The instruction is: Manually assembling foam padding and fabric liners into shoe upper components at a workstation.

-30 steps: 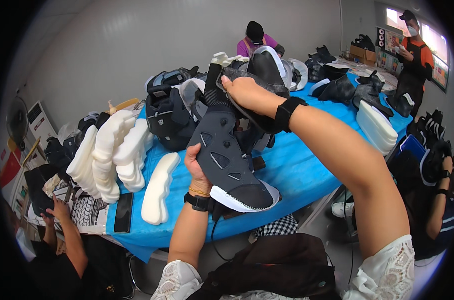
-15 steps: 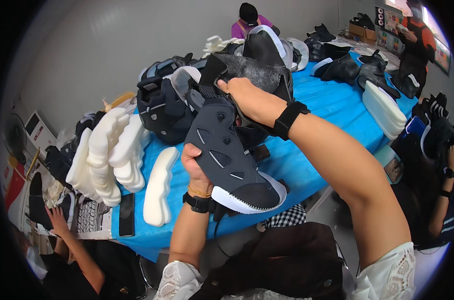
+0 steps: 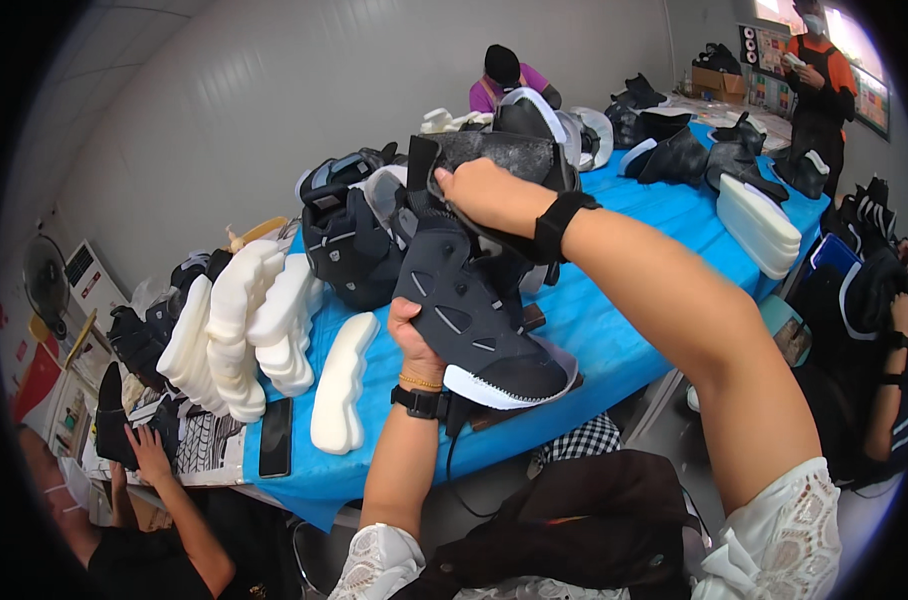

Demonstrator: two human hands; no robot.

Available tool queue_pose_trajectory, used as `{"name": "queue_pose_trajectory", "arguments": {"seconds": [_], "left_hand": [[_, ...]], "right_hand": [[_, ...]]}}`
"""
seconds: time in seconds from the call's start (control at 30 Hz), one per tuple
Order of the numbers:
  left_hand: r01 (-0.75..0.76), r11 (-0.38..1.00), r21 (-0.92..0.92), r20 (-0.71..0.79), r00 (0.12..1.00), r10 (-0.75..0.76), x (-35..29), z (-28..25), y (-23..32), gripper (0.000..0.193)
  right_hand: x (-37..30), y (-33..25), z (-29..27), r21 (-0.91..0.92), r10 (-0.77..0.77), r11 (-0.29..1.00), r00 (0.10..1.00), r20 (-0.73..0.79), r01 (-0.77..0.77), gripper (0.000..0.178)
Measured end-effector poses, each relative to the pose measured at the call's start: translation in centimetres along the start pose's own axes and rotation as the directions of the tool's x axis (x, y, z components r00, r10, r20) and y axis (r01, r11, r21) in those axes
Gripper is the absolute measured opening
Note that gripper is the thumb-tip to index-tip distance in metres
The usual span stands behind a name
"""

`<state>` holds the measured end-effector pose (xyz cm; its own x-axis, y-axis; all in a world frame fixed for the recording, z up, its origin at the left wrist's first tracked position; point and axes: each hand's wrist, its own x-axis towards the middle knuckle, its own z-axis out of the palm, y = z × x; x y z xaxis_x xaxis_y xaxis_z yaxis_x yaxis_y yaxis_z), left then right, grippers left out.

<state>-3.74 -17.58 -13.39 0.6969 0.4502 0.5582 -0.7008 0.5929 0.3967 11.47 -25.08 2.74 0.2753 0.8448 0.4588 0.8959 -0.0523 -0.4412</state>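
Observation:
A dark grey boot upper [image 3: 459, 300] is held up over the near edge of the table. It has triangular mesh cut-outs and a white zigzag-stitched band round its toe, which points toward me and to the right. My left hand [image 3: 416, 340] grips the left side of the foot part, thumb on top; its other fingers are hidden beneath. My right hand [image 3: 489, 198] is closed on the upper's opened shaft at the far end, thumb against the dark edge. What its fingertips press inside is hidden.
A blue-covered table [image 3: 614, 300] carries stacked white foam pieces [image 3: 244, 330], a single foam piece [image 3: 342, 385], a phone [image 3: 275, 438], a cluster of dark uppers [image 3: 349, 235] and more uppers [image 3: 664, 160] at the far right. Several people work around it. A fan [image 3: 46, 275] stands at left.
The whole view has shifted, so the table and its things sit a little further right on the left side. Both hands keep their hold on the boot upper, which has tilted slightly.

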Motion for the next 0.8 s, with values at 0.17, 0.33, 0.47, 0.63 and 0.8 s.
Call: {"name": "queue_pose_trajectory", "arguments": {"seconds": [0.17, 0.33, 0.47, 0.63, 0.8], "left_hand": [[0.058, 0.997, -0.059, -0.007, 0.998, -0.058, 0.2, 0.6, -0.3, 0.079], [0.067, 0.998, -0.004, 0.033, 0.997, -0.067, 0.3, 1.7, -0.9, 0.071], [0.05, 0.999, 0.006, -0.072, 0.996, -0.049, -0.1, 1.7, -0.8, 0.069], [0.112, 0.992, -0.064, -0.035, 0.993, -0.114, -0.1, -0.2, -0.7, 0.072], [0.146, 0.987, -0.068, -0.117, 0.981, -0.153, -0.1, 0.8, -0.9, 0.072]], "right_hand": [[1.5, 2.3, 1.3, -0.05, -0.124, 0.992, 0.986, -0.107, 0.119, 0.062], [1.7, 2.8, 1.5, -0.025, -0.093, 0.996, 0.992, -0.088, 0.091, 0.062], [0.7, 1.0, 0.5, -0.088, -0.096, 0.992, 0.995, 0.002, 0.096, 0.046], [1.6, 1.7, 0.6, -0.514, -0.491, 0.708, 0.861, 0.133, 0.484, 0.027], [0.0, 3.4, 1.4, -0.465, -0.504, 0.723, 0.85, 0.151, 0.511, 0.017]]}}
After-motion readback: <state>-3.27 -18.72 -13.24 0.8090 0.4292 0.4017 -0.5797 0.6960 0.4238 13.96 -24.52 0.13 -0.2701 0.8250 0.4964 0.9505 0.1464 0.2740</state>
